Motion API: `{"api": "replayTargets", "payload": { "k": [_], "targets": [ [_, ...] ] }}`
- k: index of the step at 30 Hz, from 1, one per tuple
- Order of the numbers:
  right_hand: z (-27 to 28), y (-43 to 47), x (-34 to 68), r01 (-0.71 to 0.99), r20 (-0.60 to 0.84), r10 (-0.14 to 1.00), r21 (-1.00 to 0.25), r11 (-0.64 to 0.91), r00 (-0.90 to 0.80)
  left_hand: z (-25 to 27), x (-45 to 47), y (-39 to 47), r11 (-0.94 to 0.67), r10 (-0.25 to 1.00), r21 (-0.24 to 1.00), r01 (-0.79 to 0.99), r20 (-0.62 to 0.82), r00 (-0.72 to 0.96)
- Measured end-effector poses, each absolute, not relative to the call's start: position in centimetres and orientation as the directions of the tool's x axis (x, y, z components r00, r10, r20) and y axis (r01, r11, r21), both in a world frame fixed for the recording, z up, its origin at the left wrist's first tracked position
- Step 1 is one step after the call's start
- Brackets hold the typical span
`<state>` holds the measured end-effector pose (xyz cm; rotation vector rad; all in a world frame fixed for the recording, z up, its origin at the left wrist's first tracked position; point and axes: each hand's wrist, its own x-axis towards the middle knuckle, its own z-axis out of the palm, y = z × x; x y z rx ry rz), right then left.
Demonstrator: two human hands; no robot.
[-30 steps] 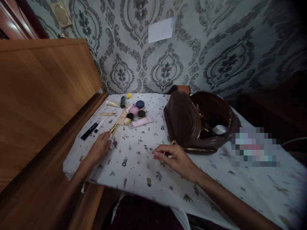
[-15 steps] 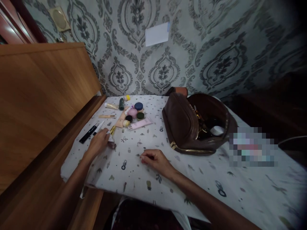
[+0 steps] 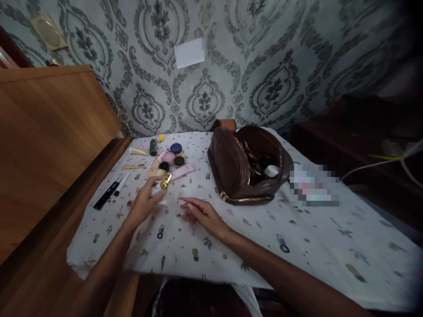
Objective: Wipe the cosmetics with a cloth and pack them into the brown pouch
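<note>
Printed cloth (image 3: 180, 248) fronts a patterned wall (image 3: 205, 94). The left hand (image 3: 145, 201), gripping a gold-topped container (image 3: 165, 180), has shifted nearer the loosely spread right hand (image 3: 205, 215).

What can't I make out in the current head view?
All in the head view:
- Gold-topped item: lower part hidden by the left hand.
- Bag: deeper contents lost behind its wall and in shadow.
- Patch beside it: pixelated.
- Pink tube: print too small.
- Right hand: lower fingers blurred.
</note>
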<state>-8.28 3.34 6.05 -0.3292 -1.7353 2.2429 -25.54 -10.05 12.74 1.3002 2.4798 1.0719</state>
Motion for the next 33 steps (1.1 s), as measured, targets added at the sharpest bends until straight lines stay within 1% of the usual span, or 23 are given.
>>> {"api": "replayTargets", "payload": {
  "k": [3, 5, 8, 12, 14, 15, 18, 19, 21, 23, 25, 27, 29, 33],
  "targets": [
    [6.4, 3.3, -8.4, -0.132, -0.054, 0.346, -0.862, -0.490, -0.937, 12.0, -21.3, -8.6, 0.226, 0.839, 0.711, 0.666, 0.205, -0.504],
    [6.6, 3.4, -8.4, -0.139, -0.093, 0.337, -0.786, -0.603, -0.937, 11.6, -19.2, -7.9, 0.145, 0.880, 0.711, 0.688, 0.224, -0.418],
    [6.9, 3.9, -8.3, -0.162, -0.130, 0.357, -0.714, -0.681, -0.925, 11.4, -18.3, -7.5, 0.079, 0.888, 0.688, 0.721, 0.280, -0.365],
    [6.9, 4.4, -8.4, -0.179, -0.134, 0.378, -0.707, -0.684, -0.916, 12.0, -19.0, -7.8, 0.097, 0.828, 0.648, 0.755, 0.368, -0.422],
    [6.8, 4.4, -8.4, -0.175, -0.115, 0.396, -0.761, -0.624, -0.911, 12.5, -19.2, -7.8, 0.090, 0.790, 0.622, 0.778, 0.431, -0.436],
    [6.8, 4.4, -8.4, -0.164, -0.099, 0.403, -0.806, -0.568, -0.910, 12.7, -19.1, -7.7, 0.077, 0.771, 0.603, 0.794, 0.468, -0.431],
    [6.6, 4.2, -8.2, -0.127, 0.000, 0.395, -0.947, -0.296, -0.919, 13.0, -18.7, -7.0, 0.041, 0.750, 0.524, 0.850, 0.546, -0.373],
    [6.6, 4.1, -8.0, -0.127, 0.043, 0.398, -0.974, -0.186, -0.917, 12.9, -18.5, -6.8, 0.029, 0.767, 0.503, 0.864, 0.543, -0.342],
    [6.7, 4.0, -7.7, -0.125, 0.118, 0.421, -0.992, 0.010, -0.899, 12.6, -18.3, -6.3, 0.007, 0.820, 0.486, 0.874, 0.498, -0.284],
    [6.7, 4.0, -7.5, -0.100, 0.158, 0.456, -0.984, 0.149, -0.876, 12.2, -18.2, -5.9, 0.001, 0.855, 0.502, 0.865, 0.448, -0.262],
    [6.8, 4.0, -7.3, -0.074, 0.193, 0.491, -0.965, 0.250, -0.850, 12.0, -18.1, -5.8, 0.038, 0.846, 0.547, 0.836, 0.427, -0.318],
    [6.7, 4.1, -7.3, -0.063, 0.232, 0.524, -0.945, 0.320, -0.820, 12.0, -18.0, -5.7, 0.090, 0.807, 0.616, 0.783, 0.415, -0.420],
    [6.5, 4.1, -7.3, -0.071, 0.251, 0.552, -0.942, 0.328, -0.795, 12.1, -17.9, -5.5, 0.111, 0.761, 0.702, 0.704, 0.396, -0.514],
    [6.2, 4.3, -7.7, -0.148, 0.236, 0.577, -0.969, 0.196, -0.782, 12.7, -17.6, -4.9, 0.051, 0.713, 0.865, 0.499, 0.319, -0.624]
  ]
}}
